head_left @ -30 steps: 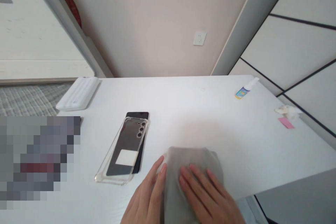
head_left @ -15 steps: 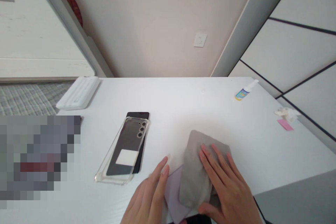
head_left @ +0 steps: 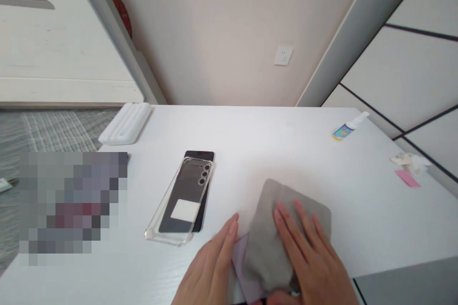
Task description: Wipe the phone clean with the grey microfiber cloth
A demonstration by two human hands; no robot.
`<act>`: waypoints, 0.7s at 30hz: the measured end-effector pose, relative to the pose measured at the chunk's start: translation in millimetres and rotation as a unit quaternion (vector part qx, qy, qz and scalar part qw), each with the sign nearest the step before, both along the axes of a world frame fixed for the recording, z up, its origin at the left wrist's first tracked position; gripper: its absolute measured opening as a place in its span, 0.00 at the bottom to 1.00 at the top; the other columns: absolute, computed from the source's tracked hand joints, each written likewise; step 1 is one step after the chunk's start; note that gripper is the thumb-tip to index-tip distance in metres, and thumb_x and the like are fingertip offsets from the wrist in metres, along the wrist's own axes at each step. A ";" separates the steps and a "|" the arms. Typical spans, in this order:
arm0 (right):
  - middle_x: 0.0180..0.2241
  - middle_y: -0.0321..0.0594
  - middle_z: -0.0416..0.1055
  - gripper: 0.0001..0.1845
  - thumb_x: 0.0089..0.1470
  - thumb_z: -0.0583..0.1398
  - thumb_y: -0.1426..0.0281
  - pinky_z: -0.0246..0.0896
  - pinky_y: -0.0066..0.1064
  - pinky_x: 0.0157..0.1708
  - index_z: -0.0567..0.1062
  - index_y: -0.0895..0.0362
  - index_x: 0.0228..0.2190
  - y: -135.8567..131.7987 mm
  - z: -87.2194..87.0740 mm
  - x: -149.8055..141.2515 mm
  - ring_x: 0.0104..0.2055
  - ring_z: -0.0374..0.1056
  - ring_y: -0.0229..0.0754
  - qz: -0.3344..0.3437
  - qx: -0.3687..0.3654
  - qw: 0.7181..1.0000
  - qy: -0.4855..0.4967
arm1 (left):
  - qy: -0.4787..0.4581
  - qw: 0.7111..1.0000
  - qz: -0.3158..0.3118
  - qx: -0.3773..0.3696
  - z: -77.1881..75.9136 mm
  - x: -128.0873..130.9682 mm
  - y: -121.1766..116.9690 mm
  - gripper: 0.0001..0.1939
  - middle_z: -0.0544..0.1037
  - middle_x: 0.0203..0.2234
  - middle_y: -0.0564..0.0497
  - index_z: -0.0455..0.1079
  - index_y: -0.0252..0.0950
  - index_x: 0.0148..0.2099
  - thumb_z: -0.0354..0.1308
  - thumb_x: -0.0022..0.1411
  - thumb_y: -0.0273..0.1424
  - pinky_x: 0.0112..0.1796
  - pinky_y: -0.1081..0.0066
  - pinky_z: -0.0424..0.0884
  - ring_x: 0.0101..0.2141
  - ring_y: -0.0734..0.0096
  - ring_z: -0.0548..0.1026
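White desk [head_left: 286, 152]: grey microfiber cloth [head_left: 272, 233] at near edge, over lilac sheet [head_left: 246, 262]. R hand [head_left: 315, 262], fingers [head_left: 286, 214] spread on cloth; L hand [head_left: 209, 269], fingers [head_left: 231, 228] together beside it. Clear-cased phone [head_left: 182, 198] left; sm. spray btl [head_left: 347, 128] far R; wall socket [head_left: 284, 55] beyond.

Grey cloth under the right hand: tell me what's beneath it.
Beneath the grey cloth, a pale lilac sheet shows at the lower left edge. Whatever else lies under it is covered and cannot be seen.
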State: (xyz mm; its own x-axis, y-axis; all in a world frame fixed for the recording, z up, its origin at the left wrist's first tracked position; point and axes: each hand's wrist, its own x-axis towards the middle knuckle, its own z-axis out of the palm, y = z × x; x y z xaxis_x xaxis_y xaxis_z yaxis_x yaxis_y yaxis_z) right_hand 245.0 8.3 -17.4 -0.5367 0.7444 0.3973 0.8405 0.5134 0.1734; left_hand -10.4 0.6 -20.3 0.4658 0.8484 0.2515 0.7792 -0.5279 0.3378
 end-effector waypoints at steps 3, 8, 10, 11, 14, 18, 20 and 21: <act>0.70 0.37 0.64 0.36 0.71 0.52 0.45 0.38 0.48 0.76 0.72 0.55 0.65 -3.3 -0.3 -2.3 0.73 0.56 0.53 0.091 0.010 0.996 -0.011 | -0.004 1.000 -0.009 0.017 0.4 0.4 -2.1 0.54 0.67 0.70 0.36 0.34 0.29 0.80 0.63 0.62 0.31 0.59 0.63 0.76 0.64 0.55 0.74; 0.72 0.54 0.58 0.52 0.70 0.41 0.39 0.29 0.50 0.76 0.66 0.72 0.67 -5.2 1.2 -5.2 0.77 0.45 0.60 -0.029 -0.045 0.999 0.004 | -0.001 1.000 0.012 0.012 0.3 4.2 -2.1 0.56 0.71 0.67 0.38 0.38 0.28 0.79 0.64 0.57 0.29 0.59 0.65 0.76 0.63 0.57 0.76; 0.72 0.47 0.58 0.40 0.73 0.46 0.46 0.29 0.50 0.76 0.68 0.65 0.67 -5.6 0.3 -10.6 0.78 0.41 0.59 0.017 -0.023 1.000 0.003 | 0.006 0.999 -0.001 0.047 0.2 4.8 -0.8 0.53 0.73 0.66 0.37 0.37 0.27 0.79 0.61 0.59 0.27 0.56 0.65 0.77 0.60 0.58 0.78; 0.72 0.41 0.59 0.33 0.74 0.49 0.52 0.29 0.49 0.76 0.69 0.60 0.67 -5.6 0.2 -13.0 0.78 0.41 0.56 0.059 -0.013 0.998 -0.003 | 0.011 0.998 -0.009 0.068 0.3 4.6 -0.3 0.52 0.74 0.65 0.36 0.37 0.26 0.79 0.59 0.59 0.25 0.55 0.65 0.78 0.59 0.58 0.79; 0.72 0.38 0.61 0.31 0.74 0.49 0.55 0.37 0.45 0.76 0.67 0.57 0.68 -4.3 2.2 -14.8 0.76 0.49 0.49 0.065 -0.019 0.998 -0.007 | 0.019 0.998 -0.002 0.064 2.4 3.6 -0.8 0.52 0.73 0.65 0.36 0.38 0.25 0.79 0.60 0.58 0.24 0.55 0.65 0.79 0.59 0.57 0.79; 0.71 0.54 0.59 0.52 0.68 0.44 0.37 0.57 0.50 0.66 0.67 0.70 0.67 -4.6 4.4 -14.1 0.72 0.57 0.62 -0.015 -0.031 0.999 0.001 | 0.012 1.000 0.015 0.017 5.3 4.3 -3.1 0.57 0.70 0.68 0.37 0.39 0.26 0.79 0.66 0.56 0.31 0.58 0.65 0.77 0.63 0.57 0.75; 0.72 0.43 0.61 0.38 0.72 0.49 0.46 0.60 0.43 0.64 0.68 0.61 0.67 -6.3 4.1 -15.7 0.71 0.58 0.54 0.066 -0.011 0.998 -0.005 | 0.015 0.999 0.002 0.029 5.9 5.0 -3.2 0.58 0.69 0.68 0.35 0.37 0.25 0.79 0.65 0.54 0.29 0.57 0.64 0.77 0.63 0.55 0.75; 0.71 0.37 0.62 0.32 0.74 0.50 0.51 0.59 0.40 0.64 0.69 0.57 0.67 -6.8 4.4 -16.0 0.71 0.59 0.49 0.098 -0.010 0.995 -0.007 | 0.014 0.999 -0.001 0.037 6.2 5.5 -3.1 0.58 0.69 0.68 0.34 0.37 0.25 0.79 0.64 0.54 0.29 0.57 0.63 0.78 0.63 0.54 0.76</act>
